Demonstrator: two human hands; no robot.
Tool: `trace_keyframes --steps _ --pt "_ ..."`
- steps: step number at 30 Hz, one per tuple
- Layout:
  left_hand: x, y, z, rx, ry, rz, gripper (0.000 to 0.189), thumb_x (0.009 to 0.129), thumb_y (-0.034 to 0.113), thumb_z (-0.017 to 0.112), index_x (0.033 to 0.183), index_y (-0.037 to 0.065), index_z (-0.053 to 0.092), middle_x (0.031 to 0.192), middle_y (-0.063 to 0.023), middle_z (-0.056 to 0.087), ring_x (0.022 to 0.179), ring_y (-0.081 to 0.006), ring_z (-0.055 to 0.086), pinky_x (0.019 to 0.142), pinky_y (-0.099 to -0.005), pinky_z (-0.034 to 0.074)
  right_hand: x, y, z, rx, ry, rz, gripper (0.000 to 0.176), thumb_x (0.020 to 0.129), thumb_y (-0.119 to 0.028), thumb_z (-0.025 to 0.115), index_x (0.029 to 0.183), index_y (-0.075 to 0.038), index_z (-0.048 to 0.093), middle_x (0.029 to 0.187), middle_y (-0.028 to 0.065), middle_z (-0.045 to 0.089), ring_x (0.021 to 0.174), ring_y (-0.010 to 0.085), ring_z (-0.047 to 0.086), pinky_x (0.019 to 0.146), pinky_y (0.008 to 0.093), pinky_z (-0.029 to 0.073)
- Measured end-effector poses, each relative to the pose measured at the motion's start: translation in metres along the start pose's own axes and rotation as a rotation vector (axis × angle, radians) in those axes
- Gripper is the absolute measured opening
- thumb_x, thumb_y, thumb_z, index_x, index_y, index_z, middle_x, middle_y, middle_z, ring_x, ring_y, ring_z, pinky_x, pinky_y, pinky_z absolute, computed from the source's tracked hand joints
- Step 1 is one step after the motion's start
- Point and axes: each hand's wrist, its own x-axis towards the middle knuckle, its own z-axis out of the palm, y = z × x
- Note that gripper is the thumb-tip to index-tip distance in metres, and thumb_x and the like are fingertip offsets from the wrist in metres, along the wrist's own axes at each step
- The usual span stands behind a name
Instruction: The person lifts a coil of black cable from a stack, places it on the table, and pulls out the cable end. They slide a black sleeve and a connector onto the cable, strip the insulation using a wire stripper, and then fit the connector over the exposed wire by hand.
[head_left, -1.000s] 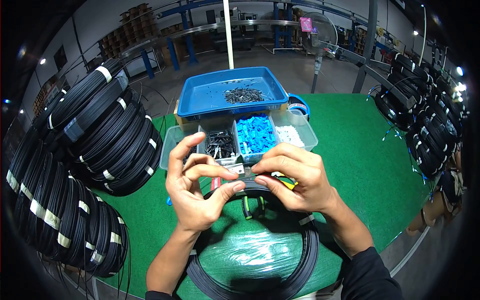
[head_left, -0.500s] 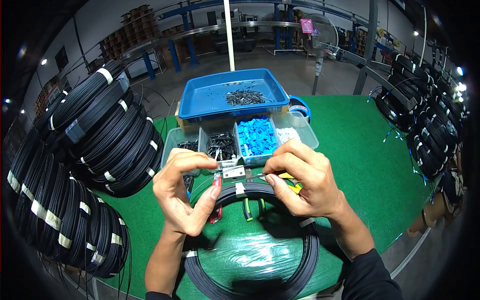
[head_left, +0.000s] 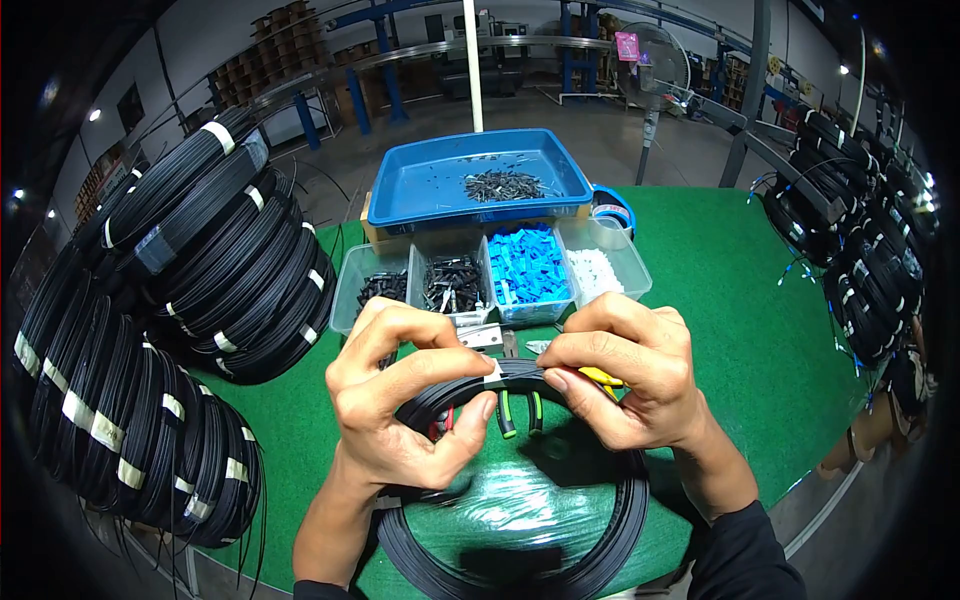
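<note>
A coil of black cable (head_left: 625, 530) lies on the green table, bound with pale tape. My left hand (head_left: 405, 395) is over its far left side, thumb and index finger apart, the index tip by a piece of tape (head_left: 494, 378). Across from it, my right hand (head_left: 630, 375) is closed in a pinch over the coil's far side. A thin black cable showed in that pinch earlier; now it blends into the coil behind. Between the hands are green-and-black tool handles (head_left: 506, 415). Yellow tool handles (head_left: 602, 377) lie partly under my right hand, and a metal block (head_left: 482, 338) sits beyond the coil.
Clear bins hold black parts (head_left: 453, 283), blue connectors (head_left: 527, 265) and white pieces (head_left: 594, 272). Behind them stands a blue tray (head_left: 420, 205) with small dark pieces. Large cable coils (head_left: 250, 270) are stacked at left; more coils (head_left: 870, 300) hang at right. A fan (head_left: 650, 70) stands beyond.
My left hand has moved right, toward the right hand, its index finger and thumb nearer each other. My right hand stays pinched and has shifted slightly. The view has tilted a little.
</note>
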Motion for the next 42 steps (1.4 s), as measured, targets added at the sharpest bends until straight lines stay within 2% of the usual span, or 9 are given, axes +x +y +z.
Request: trace_keyframes --steps 12,16,19,22,25,27,31,35,42 --pt "0.002 0.002 -0.005 0.053 0.045 -0.006 0.018 0.054 0.005 0.074 0.071 0.007 0.069 0.071 -0.0049 0.058 0.066 -0.0203 0.055 0.062 -0.0317 0.044 0.0 0.001 0.0 -0.072 0.041 -0.037 0.014 0.071 -0.005 0.076 0.084 -0.006 0.07 0.076 0.0045 0.063 0.057 0.0184 0.062 0.05 0.0305 0.047" --pt "0.001 -0.002 -0.011 0.021 0.069 -0.016 0.021 0.054 0.007 0.075 0.074 0.006 0.07 0.074 -0.007 0.059 0.067 -0.0206 0.054 0.059 -0.0312 0.043 0.0 0.005 -0.003 -0.087 0.033 -0.01 0.014 0.071 -0.004 0.076 0.084 -0.005 0.07 0.076 0.0054 0.063 0.059 0.0201 0.063 0.051 0.0315 0.048" --pt "0.003 0.005 -0.005 0.029 0.011 -0.043 0.029 0.055 0.009 0.076 0.083 0.006 0.074 0.078 -0.007 0.061 0.07 -0.0209 0.055 0.063 -0.0317 0.044 0.0 0.001 0.002 -0.055 0.027 -0.03 0.014 0.071 -0.007 0.077 0.083 -0.006 0.069 0.078 0.0055 0.062 0.067 0.022 0.061 0.06 0.034 0.047" --pt "0.001 0.001 0.0 0.027 -0.017 0.028 0.029 0.056 0.011 0.075 0.083 0.002 0.073 0.076 -0.0072 0.057 0.069 -0.0196 0.052 0.063 -0.0304 0.041 -0.003 0.002 0.005 -0.081 -0.025 -0.056 0.017 0.071 -0.011 0.078 0.086 -0.007 0.069 0.081 0.0037 0.061 0.08 0.0233 0.056 0.075 0.0368 0.039" --pt "0.001 0.0 -0.002 0.048 -0.007 0.097 0.026 0.054 0.007 0.074 0.08 0.002 0.072 0.073 -0.0064 0.057 0.068 -0.0196 0.051 0.062 -0.0306 0.041 -0.001 0.004 0.004 -0.122 -0.026 -0.065 0.017 0.071 -0.011 0.078 0.086 -0.008 0.07 0.081 0.0031 0.062 0.082 0.024 0.056 0.076 0.0384 0.039" --pt "0.004 0.004 -0.007 0.048 0.052 0.003 0.022 0.052 0.003 0.076 0.074 0.007 0.073 0.07 -0.0046 0.059 0.067 -0.0203 0.055 0.062 -0.032 0.044 0.0 0.006 0.001 -0.15 -0.025 -0.06 0.017 0.071 -0.011 0.078 0.085 -0.008 0.07 0.08 0.0024 0.061 0.083 0.0237 0.056 0.078 0.0392 0.037" --pt "0.004 0.001 -0.014 0.033 0.048 0.045 0.021 0.056 0.005 0.074 0.077 0.002 0.07 0.073 -0.0063 0.058 0.068 -0.02 0.05 0.065 -0.0321 0.04 0.0 0.005 -0.003 -0.201 -0.022 -0.043 0.016 0.071 -0.013 0.078 0.084 -0.01 0.07 0.081 0.0 0.062 0.085 0.0224 0.055 0.082 0.0417 0.032" --pt "0.004 0.008 -0.003 0.063 -0.001 -0.005 0.025 0.055 0.007 0.077 0.079 0.003 0.073 0.073 -0.0058 0.059 0.069 -0.0196 0.052 0.063 -0.0314 0.041 -0.003 -0.001 0.002 -0.203 -0.018 -0.037 0.016 0.07 -0.013 0.078 0.084 -0.012 0.071 0.081 -0.0016 0.062 0.086 0.0223 0.055 0.082 0.0432 0.03" --pt "0.003 0.001 -0.011 0.008 0.021 0.0 0.021 0.055 0.003 0.073 0.075 0.003 0.072 0.069 -0.0057 0.058 0.067 -0.019 0.052 0.063 -0.031 0.041 0.0 0.006 -0.006 -0.245 -0.025 -0.006 0.014 0.07 -0.014 0.078 0.082 -0.014 0.07 0.081 -0.0033 0.063 0.089 0.0214 0.054 0.082 0.0427 0.027"
